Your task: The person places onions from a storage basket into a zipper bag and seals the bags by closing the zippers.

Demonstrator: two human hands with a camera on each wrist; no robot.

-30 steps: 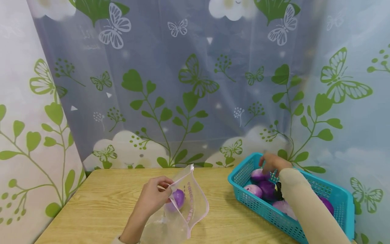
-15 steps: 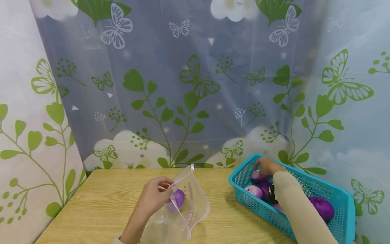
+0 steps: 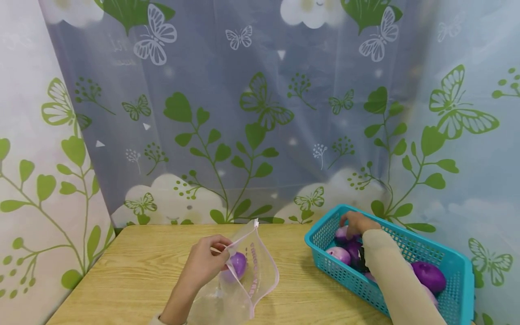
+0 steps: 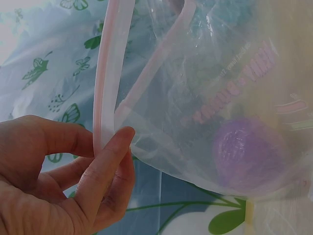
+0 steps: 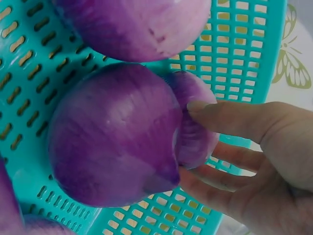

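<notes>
My left hand (image 3: 208, 258) pinches the pink-edged mouth of a clear zip bag (image 3: 262, 271) between thumb and fingers. The bag's mouth gapes to the right. A purple onion (image 3: 239, 264) shows through its film, also as a blurred purple ball in the left wrist view. Inside the turquoise basket (image 3: 325, 262), my right hand (image 3: 359, 222) reaches to the far left corner. In the right wrist view its thumb and fingers hold a small purple onion (image 5: 194, 139), partly hidden behind a larger dark onion (image 5: 115, 137).
Several other onions lie in the basket, among them a pale one (image 3: 338, 255) and a dark purple one (image 3: 429, 276) to the right. Bag and basket stand on a wooden table (image 3: 154, 262). A butterfly-printed curtain (image 3: 211, 149) rises behind it.
The right hand has come down and left onto the onion in the basket's far corner, its forearm shifting left and uncovering the dark onion on the right. The left hand and bag stay put.
</notes>
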